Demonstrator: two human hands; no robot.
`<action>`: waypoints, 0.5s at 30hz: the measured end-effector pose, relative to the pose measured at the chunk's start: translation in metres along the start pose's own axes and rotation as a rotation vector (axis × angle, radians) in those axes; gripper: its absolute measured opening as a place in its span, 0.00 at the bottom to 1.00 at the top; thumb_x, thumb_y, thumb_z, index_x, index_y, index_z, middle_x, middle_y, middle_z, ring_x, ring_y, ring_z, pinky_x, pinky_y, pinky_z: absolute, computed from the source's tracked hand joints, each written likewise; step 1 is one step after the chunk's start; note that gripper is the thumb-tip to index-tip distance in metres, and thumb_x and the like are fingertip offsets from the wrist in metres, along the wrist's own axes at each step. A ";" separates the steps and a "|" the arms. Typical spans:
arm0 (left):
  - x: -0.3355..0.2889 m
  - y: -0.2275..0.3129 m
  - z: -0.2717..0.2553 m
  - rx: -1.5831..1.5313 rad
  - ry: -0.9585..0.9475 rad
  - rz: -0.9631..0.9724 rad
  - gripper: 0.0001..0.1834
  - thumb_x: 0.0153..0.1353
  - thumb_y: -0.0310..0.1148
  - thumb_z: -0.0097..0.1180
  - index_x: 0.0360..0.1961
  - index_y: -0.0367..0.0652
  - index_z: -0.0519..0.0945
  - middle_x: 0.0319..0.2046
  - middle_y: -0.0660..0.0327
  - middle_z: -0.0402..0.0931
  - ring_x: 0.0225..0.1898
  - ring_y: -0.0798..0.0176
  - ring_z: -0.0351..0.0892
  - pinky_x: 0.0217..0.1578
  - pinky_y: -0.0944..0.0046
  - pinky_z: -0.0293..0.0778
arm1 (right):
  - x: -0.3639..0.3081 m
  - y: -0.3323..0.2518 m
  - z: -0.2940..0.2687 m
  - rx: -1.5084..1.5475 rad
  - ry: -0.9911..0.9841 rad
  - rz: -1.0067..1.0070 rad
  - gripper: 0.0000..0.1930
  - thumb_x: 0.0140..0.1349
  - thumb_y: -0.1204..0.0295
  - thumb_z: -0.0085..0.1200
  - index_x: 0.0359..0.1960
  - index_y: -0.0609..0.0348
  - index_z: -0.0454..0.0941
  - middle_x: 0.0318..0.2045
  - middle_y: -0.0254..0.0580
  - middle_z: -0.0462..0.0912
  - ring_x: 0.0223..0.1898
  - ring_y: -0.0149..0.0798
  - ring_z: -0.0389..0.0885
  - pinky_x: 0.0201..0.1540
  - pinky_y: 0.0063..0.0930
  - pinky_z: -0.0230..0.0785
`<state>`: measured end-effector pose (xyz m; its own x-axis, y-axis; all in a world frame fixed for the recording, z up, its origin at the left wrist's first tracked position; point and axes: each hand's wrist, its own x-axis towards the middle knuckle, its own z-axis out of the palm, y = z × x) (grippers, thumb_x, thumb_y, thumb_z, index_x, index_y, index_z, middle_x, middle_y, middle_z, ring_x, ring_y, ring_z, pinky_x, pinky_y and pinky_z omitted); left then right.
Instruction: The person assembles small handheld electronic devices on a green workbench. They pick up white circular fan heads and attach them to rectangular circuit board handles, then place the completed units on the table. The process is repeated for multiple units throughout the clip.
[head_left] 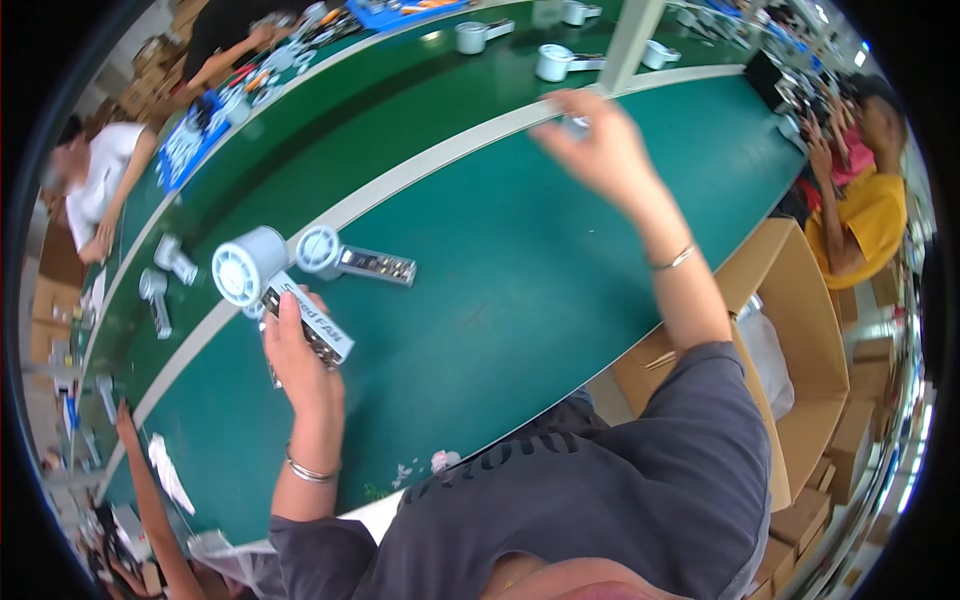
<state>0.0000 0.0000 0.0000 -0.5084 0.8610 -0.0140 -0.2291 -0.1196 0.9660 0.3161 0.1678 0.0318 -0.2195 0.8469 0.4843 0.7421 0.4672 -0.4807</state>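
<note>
My left hand [296, 350] is wrapped round the handle of a pale blue handheld fan [250, 265], its round head tilted up and to the left. Dark parts show along the open side of that handle. Partly hidden behind the hand is another pale blue piece, perhaps a second fan. Just right of it, one more handheld fan [319, 250] lies on the green table [480, 320], its handle open with a circuit board showing. Raised over the table's far rail, my right hand [600, 145] is blurred, its fingers curled round a small shiny thing that I cannot make out.
Beyond the pale rail [400, 172] runs a green conveyor belt [390, 115] carrying several fans. A post [634, 45] rises near my right hand. An open cardboard box [815, 350] stands at my right. Co-workers sit around; a blue tray [190, 145] is far left.
</note>
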 end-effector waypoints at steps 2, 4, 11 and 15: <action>-0.002 0.005 -0.015 0.184 0.107 0.119 0.12 0.64 0.38 0.49 0.38 0.40 0.71 0.27 0.63 0.73 0.25 0.74 0.70 0.26 0.74 0.68 | 0.012 0.082 -0.010 -0.337 -0.070 0.175 0.25 0.52 0.56 0.57 0.45 0.63 0.75 0.44 0.53 0.78 0.47 0.50 0.75 0.49 0.38 0.67; 0.016 0.000 -0.048 0.103 0.131 0.103 0.11 0.63 0.38 0.50 0.38 0.40 0.71 0.25 0.64 0.73 0.23 0.74 0.69 0.25 0.75 0.67 | 0.018 0.115 -0.007 -0.494 -0.287 0.313 0.25 0.50 0.54 0.57 0.40 0.66 0.76 0.39 0.58 0.78 0.43 0.54 0.76 0.44 0.41 0.68; 0.043 0.011 -0.109 0.021 0.216 0.082 0.18 0.65 0.41 0.48 0.45 0.36 0.72 0.25 0.62 0.73 0.24 0.73 0.70 0.24 0.73 0.67 | 0.007 0.068 0.069 0.330 -0.257 0.358 0.17 0.51 0.68 0.55 0.38 0.68 0.70 0.26 0.47 0.78 0.28 0.37 0.79 0.29 0.29 0.71; 0.059 0.008 -0.112 -0.118 0.166 0.179 0.17 0.66 0.40 0.46 0.46 0.37 0.73 0.29 0.63 0.75 0.30 0.73 0.73 0.28 0.71 0.72 | 0.021 -0.043 0.105 0.751 -0.429 0.283 0.17 0.57 0.67 0.55 0.41 0.66 0.67 0.21 0.38 0.75 0.19 0.29 0.75 0.19 0.21 0.67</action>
<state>-0.1253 -0.0053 -0.0221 -0.6767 0.7291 0.1023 -0.2138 -0.3275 0.9204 0.2127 0.1923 -0.0144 -0.4200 0.9069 0.0345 0.2292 0.1428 -0.9628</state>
